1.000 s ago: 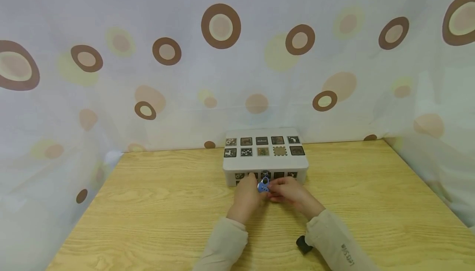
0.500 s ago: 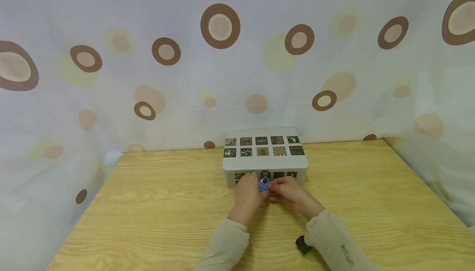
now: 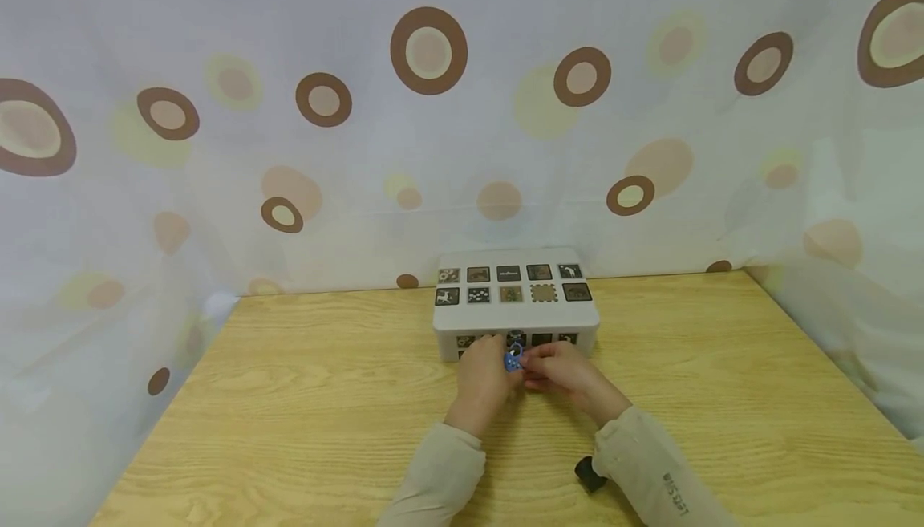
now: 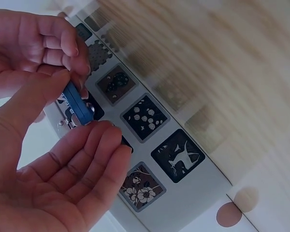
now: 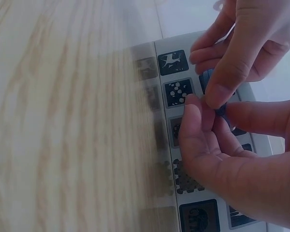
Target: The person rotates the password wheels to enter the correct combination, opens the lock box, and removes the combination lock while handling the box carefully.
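Note:
A small blue padlock [image 3: 513,361], its shackle upward, is at the front latch of a white box [image 3: 516,317] covered with square pictures. My left hand [image 3: 482,374] is on its left side; in the left wrist view its thumb and fingertips pinch the blue padlock body [image 4: 79,105] edge-on. From the right, my right hand [image 3: 565,370] pinches the lower right part of the padlock between thumb and fingertips. In the right wrist view, the fingers of both hands cover most of the padlock [image 5: 221,110].
The box stands at the back of a wooden table [image 3: 325,407], close to a curtain [image 3: 433,150] patterned with circles. A small black object [image 3: 590,475] lies beside my right sleeve [image 3: 653,463].
My left hand has shifted slightly to the right, and the padlock has turned a little between my fingers. The right hand and the box stay in place.

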`<state>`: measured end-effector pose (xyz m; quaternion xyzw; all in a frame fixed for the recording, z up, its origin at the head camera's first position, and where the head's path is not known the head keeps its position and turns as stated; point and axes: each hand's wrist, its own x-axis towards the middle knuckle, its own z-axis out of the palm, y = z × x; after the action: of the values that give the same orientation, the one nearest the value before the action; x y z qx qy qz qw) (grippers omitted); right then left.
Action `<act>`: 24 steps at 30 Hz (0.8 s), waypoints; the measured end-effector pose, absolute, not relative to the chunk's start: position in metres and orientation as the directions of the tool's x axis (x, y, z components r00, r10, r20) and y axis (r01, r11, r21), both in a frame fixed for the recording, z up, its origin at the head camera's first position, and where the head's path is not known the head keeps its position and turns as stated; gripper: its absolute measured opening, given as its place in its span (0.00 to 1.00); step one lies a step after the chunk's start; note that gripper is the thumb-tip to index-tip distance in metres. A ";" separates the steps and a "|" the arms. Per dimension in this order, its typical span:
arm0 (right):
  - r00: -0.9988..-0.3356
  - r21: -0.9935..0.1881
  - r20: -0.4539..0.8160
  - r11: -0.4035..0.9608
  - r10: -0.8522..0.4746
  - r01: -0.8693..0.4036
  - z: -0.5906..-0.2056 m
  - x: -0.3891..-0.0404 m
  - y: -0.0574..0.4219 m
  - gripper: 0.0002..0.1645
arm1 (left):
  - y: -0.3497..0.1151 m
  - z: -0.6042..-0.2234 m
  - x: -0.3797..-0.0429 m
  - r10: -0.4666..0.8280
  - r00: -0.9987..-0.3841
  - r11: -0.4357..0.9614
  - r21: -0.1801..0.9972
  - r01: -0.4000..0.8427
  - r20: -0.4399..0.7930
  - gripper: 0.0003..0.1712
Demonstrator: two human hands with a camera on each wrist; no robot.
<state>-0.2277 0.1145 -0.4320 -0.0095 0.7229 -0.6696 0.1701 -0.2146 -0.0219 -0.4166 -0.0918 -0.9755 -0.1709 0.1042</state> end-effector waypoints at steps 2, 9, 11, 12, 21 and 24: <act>-0.943 -0.972 -0.229 0.107 -0.241 0.209 -0.432 -0.228 0.114 0.16 | -0.022 -0.416 -0.214 0.137 -0.963 0.923 0.323 0.209 0.233 0.21; -0.949 -0.973 -0.224 0.098 -0.222 0.207 -0.431 -0.227 0.111 0.15 | -0.023 -0.416 -0.214 0.102 -0.960 0.906 0.374 0.198 0.262 0.16; -0.951 -0.974 -0.224 0.094 -0.213 0.208 -0.431 -0.227 0.110 0.15 | -0.023 -0.416 -0.215 0.097 -0.957 0.906 0.375 0.199 0.274 0.15; -0.952 -0.973 -0.225 0.093 -0.209 0.209 -0.431 -0.227 0.110 0.15 | -0.023 -0.416 -0.215 0.095 -0.956 0.906 0.373 0.199 0.278 0.15; -0.955 -0.970 -0.238 0.082 -0.174 0.227 -0.431 -0.226 0.107 0.12 | -0.021 -0.415 -0.216 0.106 -0.951 0.909 0.360 0.211 0.291 0.15; -0.957 -0.970 -0.240 0.066 -0.161 0.232 -0.432 -0.226 0.106 0.10 | -0.022 -0.415 -0.216 0.120 -0.947 0.913 0.341 0.222 0.298 0.16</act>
<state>-0.2258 0.1055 -0.4319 0.0250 0.7158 -0.6829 0.1439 -0.2165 -0.0218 -0.4148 -0.0883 -0.9686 -0.1884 0.1364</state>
